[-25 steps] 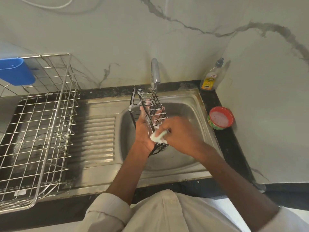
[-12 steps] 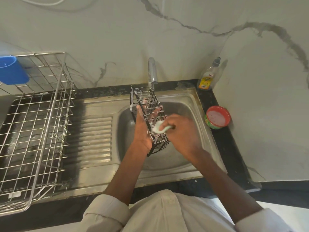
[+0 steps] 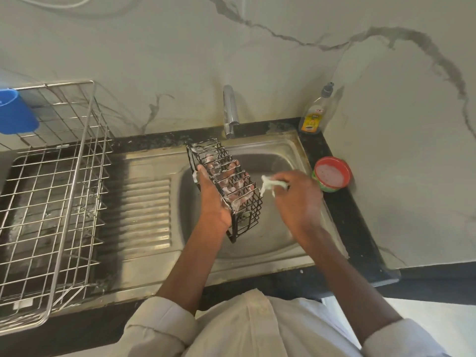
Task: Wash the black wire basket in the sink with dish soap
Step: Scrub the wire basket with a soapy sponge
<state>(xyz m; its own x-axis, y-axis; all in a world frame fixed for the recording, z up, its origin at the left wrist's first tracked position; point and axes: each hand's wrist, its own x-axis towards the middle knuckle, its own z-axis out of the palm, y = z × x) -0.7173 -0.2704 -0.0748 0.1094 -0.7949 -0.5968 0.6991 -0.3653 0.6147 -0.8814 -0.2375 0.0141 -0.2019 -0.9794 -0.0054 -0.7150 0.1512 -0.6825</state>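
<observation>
Hands over the sink (image 3: 288, 249): our left hand (image 3: 214, 202) grips the black wire basket (image 3: 226, 188) above the bowl, fingers inside; right hand (image 3: 296, 197) pinches a soapy scrub pad (image 3: 270, 185) just beside it. Dish soap bottle (image 3: 313, 117) at the sink's back corner, label unreadable.

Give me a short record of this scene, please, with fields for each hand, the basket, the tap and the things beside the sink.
left hand: grips the basket over the sink, fingers inside it
right hand: holds a pale scrubber, just right of the basket, apart from it
basket: tilted, foam on its wires
tap: no water visible
right of sink: soap bottle, red tub
left of sink: wire rack, blue cup
</observation>
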